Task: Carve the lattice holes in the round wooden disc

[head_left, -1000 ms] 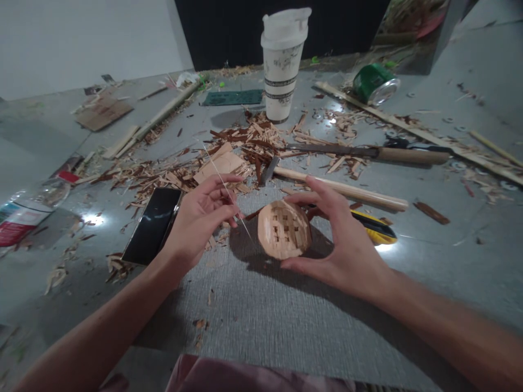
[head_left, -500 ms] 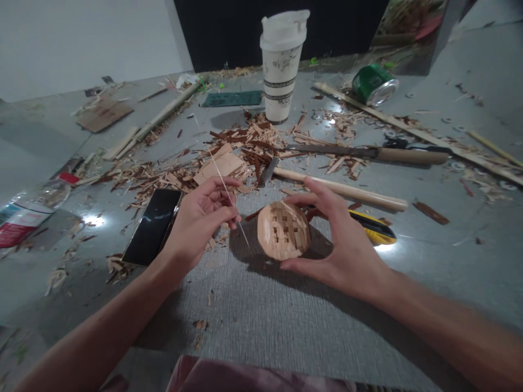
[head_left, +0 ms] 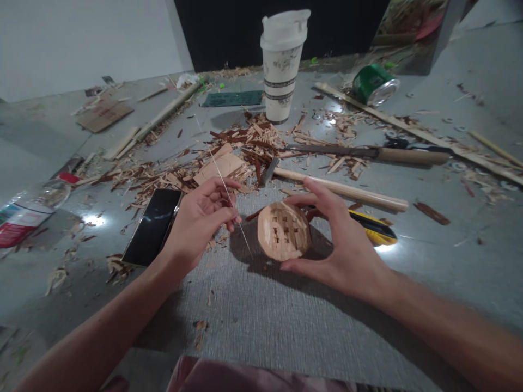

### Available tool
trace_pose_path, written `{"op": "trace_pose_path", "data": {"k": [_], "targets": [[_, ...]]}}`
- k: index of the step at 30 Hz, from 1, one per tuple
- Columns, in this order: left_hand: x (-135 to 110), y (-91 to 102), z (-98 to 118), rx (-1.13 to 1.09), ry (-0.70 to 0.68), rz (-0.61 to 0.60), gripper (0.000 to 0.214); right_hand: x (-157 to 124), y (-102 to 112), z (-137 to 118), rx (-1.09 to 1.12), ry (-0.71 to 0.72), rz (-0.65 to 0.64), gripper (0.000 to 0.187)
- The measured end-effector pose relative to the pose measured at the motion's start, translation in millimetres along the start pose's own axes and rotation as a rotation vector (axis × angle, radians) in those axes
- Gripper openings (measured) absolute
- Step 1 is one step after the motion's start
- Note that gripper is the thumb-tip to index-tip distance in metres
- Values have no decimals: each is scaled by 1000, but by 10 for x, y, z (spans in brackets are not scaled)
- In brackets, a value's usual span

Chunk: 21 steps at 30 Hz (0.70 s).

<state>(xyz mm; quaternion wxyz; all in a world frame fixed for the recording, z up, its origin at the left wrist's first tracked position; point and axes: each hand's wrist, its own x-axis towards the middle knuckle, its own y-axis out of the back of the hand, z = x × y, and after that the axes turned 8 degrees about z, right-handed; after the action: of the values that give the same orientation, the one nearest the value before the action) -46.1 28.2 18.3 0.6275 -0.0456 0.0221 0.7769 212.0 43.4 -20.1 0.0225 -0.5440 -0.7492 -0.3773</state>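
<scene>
My right hand point(head_left: 341, 239) grips a small round woven wooden piece point(head_left: 283, 230) between thumb and fingers, holding it on edge just above the grey mat point(head_left: 261, 316). Its lattice of thin strips faces me. My left hand point(head_left: 200, 218) pinches a thin pale sliver point(head_left: 223, 182) that slants from the shavings down toward the left rim of the woven piece. The sliver's lower tip ends just short of that rim.
A black phone point(head_left: 153, 224) lies left of my left hand. Wood shavings point(head_left: 245, 144), a wooden-handled knife point(head_left: 368, 153), a long stick point(head_left: 339, 189) and a yellow cutter point(head_left: 373, 228) lie behind. A paper cup point(head_left: 283, 65) and a green can point(head_left: 373, 83) stand farther back.
The sliver in my left hand has shifted slightly. The woven piece and my right hand have stayed almost still.
</scene>
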Motion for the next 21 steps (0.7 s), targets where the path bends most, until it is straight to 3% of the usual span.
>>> {"op": "trace_pose_path", "data": {"k": [21], "targets": [[-17, -13, 12, -27, 2, -7, 31, -1, 2, 3, 23, 7, 0, 125]]}}
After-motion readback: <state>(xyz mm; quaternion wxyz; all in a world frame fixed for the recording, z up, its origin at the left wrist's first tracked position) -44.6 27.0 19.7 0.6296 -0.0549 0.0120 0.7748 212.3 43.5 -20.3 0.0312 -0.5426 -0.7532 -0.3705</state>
